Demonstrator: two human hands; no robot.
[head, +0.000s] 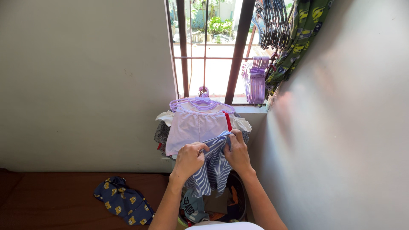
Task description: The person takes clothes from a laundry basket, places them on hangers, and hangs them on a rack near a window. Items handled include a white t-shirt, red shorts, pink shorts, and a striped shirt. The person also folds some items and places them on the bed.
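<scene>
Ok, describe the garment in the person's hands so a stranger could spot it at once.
Start at the barred window; under its sill hangs a pale lilac top on a lilac hanger. Just below, the left hand and right hand grip the striped garment, alone in having blue and white stripes.

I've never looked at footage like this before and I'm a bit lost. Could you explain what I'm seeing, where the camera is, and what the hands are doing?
There is no machine here. The single picture comes from a camera worn on a person's head, looking down at their own two bare hands. The left hand and right hand both grip a blue and white striped garment, held above a dark laundry basket full of clothes. Just behind it, a pale top hangs on a purple hanger by a barred window, with more purple hangers bunched to the right. A dark blue patterned cloth lies on the brown surface at the lower left.
</scene>
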